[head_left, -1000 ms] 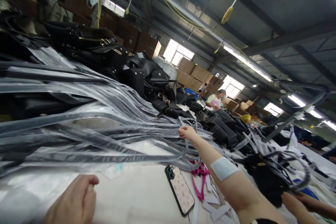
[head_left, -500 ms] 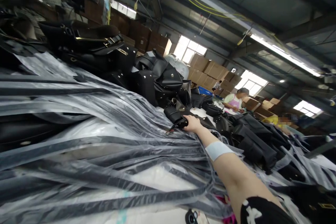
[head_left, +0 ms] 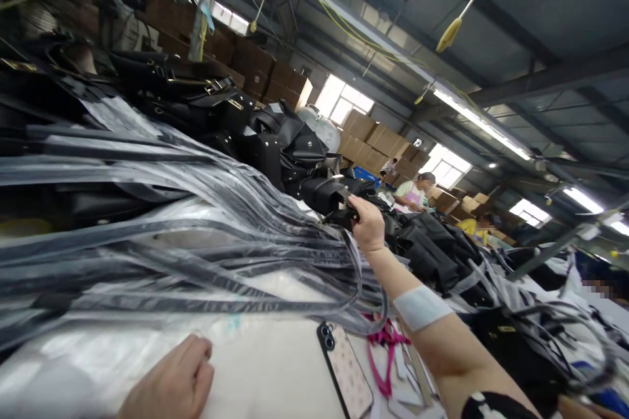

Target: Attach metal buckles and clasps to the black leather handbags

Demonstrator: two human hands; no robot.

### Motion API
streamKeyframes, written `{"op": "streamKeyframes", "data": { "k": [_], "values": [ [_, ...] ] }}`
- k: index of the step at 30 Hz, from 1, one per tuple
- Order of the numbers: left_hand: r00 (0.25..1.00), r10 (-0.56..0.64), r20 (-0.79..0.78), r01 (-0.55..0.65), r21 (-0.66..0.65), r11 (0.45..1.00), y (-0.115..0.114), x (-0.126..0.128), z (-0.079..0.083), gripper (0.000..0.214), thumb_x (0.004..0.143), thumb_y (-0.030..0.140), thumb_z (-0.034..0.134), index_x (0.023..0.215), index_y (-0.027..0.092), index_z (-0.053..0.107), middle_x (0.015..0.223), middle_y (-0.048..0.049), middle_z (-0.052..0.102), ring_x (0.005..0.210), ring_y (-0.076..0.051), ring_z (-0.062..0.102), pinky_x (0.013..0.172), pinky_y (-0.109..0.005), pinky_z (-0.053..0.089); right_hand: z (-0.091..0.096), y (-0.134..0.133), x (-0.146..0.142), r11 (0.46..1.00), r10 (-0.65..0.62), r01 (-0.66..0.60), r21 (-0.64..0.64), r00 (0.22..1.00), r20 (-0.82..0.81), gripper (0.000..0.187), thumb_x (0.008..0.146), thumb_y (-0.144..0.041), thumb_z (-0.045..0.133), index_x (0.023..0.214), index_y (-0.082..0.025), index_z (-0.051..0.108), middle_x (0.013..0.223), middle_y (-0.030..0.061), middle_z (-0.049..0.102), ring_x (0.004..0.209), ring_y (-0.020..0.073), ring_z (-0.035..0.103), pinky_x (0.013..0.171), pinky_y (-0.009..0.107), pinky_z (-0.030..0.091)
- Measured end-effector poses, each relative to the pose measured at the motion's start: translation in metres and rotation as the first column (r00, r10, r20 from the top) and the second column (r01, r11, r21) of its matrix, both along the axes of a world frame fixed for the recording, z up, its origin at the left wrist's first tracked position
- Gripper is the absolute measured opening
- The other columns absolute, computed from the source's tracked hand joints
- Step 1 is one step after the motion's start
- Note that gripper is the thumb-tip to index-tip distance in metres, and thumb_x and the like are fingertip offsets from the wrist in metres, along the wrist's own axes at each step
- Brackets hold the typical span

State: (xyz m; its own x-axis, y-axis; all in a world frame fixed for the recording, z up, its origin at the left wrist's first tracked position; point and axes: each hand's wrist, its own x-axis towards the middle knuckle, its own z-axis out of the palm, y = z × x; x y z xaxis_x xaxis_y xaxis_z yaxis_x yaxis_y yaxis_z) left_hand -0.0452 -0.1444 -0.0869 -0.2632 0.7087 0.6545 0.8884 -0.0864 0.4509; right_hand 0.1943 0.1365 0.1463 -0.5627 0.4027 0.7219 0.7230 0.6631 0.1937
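Observation:
My right hand (head_left: 368,222) reaches far across the table, its fingers closed on the near edge of a black bag (head_left: 317,193). Long dark straps in clear plastic wrap (head_left: 230,209) lie bundled to its left, and one strap loops down below the wrist. My left hand (head_left: 170,376) is low in the view, curled into a loose fist above the pale tabletop (head_left: 265,366). Nothing shows sticking out of it. A phone in a patterned case (head_left: 346,366) lies between my two arms, beside a pink strap (head_left: 383,347).
Black bags (head_left: 268,157) are heaped along the far side, with more black bags (head_left: 422,242) to the right. People work farther back, one in a pink apron (head_left: 415,196). Cardboard boxes (head_left: 368,141) are stacked behind. A yellow pull switch (head_left: 449,33) hangs overhead.
My left hand has come into view at the bottom. My right hand stays at the black bag, which now sits more turned. The view has shifted, showing the whole phone.

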Motion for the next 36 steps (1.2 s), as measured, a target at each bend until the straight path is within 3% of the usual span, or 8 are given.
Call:
{"op": "streamKeyframes", "data": {
  "k": [4, 8, 13, 16, 22, 27, 32, 36],
  "values": [
    [0.998, -0.028, 0.056, 0.025, 0.062, 0.998, -0.034, -0.002, 0.022, 0.020, 0.084, 0.019, 0.037, 0.077, 0.022, 0.054, 0.068, 0.0003, 0.062, 0.062, -0.016, 0.062, 0.060, -0.028, 0.046, -0.017, -0.109, 0.033, 0.960, 0.275, -0.273, 0.068, 0.961, -0.022, 0.052, 0.085, -0.014, 0.047, 0.135, -0.023, 0.051, 0.136, 0.0059, 0.058, 0.131, 0.0231, 0.048, 0.112, 0.047, 0.035],
    [0.987, 0.041, 0.153, -0.063, 0.136, 0.989, -0.088, -0.001, 0.034, 0.017, 0.085, 0.020, 0.037, 0.077, 0.021, 0.052, 0.068, -0.0005, 0.059, 0.063, -0.017, 0.060, 0.062, -0.028, 0.046, -0.090, -0.199, 0.057, 0.939, 0.340, -0.325, -0.113, 0.926, 0.167, 0.051, 0.089, -0.010, 0.046, 0.135, -0.031, 0.052, 0.140, 0.0035, 0.055, 0.135, 0.0225, 0.043, 0.112, 0.047, 0.035],
    [0.984, 0.036, 0.175, -0.024, -0.072, 0.997, -0.136, 0.007, 0.027, 0.020, 0.085, 0.022, 0.037, 0.070, 0.022, 0.051, 0.063, 0.0002, 0.054, 0.058, -0.017, 0.056, 0.056, -0.028, 0.043, -0.174, -0.244, 0.061, 0.872, 0.406, -0.278, -0.403, 0.870, 0.279, 0.053, 0.088, -0.006, 0.048, 0.135, -0.032, 0.053, 0.143, 0.0024, 0.051, 0.135, 0.0233, 0.044, 0.107, 0.047, 0.043],
    [0.980, 0.054, 0.193, -0.018, -0.181, 0.983, -0.152, 0.014, 0.026, 0.021, 0.084, 0.023, 0.036, 0.072, 0.021, 0.053, 0.067, -0.0018, 0.059, 0.063, -0.018, 0.059, 0.059, -0.028, 0.044, -0.175, -0.258, 0.058, 0.825, 0.364, -0.210, -0.524, 0.907, 0.210, 0.065, 0.080, 0.004, 0.043, 0.134, -0.031, 0.054, 0.146, 0.0037, 0.047, 0.137, 0.0243, 0.040, 0.109, 0.051, 0.040],
    [0.941, 0.178, 0.286, -0.093, -0.288, 0.953, -0.169, 0.025, 0.035, 0.021, 0.083, 0.025, 0.036, 0.077, 0.019, 0.055, 0.078, -0.0053, 0.064, 0.077, -0.020, 0.062, 0.072, -0.031, 0.047, -0.137, -0.316, 0.053, 0.715, 0.300, -0.312, -0.625, 0.945, -0.128, 0.060, 0.071, 0.003, 0.044, 0.122, -0.022, 0.063, 0.133, 0.0071, 0.058, 0.123, 0.0210, 0.052, 0.107, 0.042, 0.042],
    [0.921, 0.199, 0.336, -0.071, -0.357, 0.931, -0.182, 0.027, 0.032, 0.020, 0.082, 0.025, 0.036, 0.077, 0.019, 0.055, 0.079, -0.0047, 0.064, 0.077, -0.019, 0.060, 0.073, -0.030, 0.047, -0.150, -0.370, 0.042, 0.523, 0.595, -0.368, -0.769, 0.803, 0.021, 0.058, 0.076, -0.006, 0.054, 0.131, -0.024, 0.056, 0.142, 0.0070, 0.050, 0.134, 0.0242, 0.040, 0.111, 0.044, 0.036],
    [0.908, 0.268, 0.323, -0.140, -0.371, 0.918, -0.188, 0.027, 0.026, 0.017, 0.081, 0.026, 0.035, 0.069, 0.021, 0.046, 0.070, -0.0032, 0.056, 0.068, -0.018, 0.055, 0.066, -0.030, 0.043, -0.190, -0.375, 0.029, 0.598, 0.577, -0.202, -0.775, 0.780, 0.242, 0.040, 0.086, -0.028, 0.061, 0.126, -0.026, 0.060, 0.140, 0.0122, 0.049, 0.126, 0.0305, 0.046, 0.102, 0.046, 0.042],
    [0.885, 0.330, 0.329, -0.177, -0.417, 0.891, -0.188, 0.022, 0.016, 0.014, 0.078, 0.024, 0.036, 0.064, 0.023, 0.039, 0.065, -0.0024, 0.053, 0.064, -0.018, 0.051, 0.062, -0.030, 0.040, -0.216, -0.365, 0.026, 0.626, 0.575, -0.171, -0.761, 0.760, 0.302, 0.038, 0.090, -0.021, 0.054, 0.128, -0.029, 0.059, 0.138, 0.0081, 0.053, 0.121, 0.0266, 0.051, 0.102, 0.039, 0.044]
  ]
}}
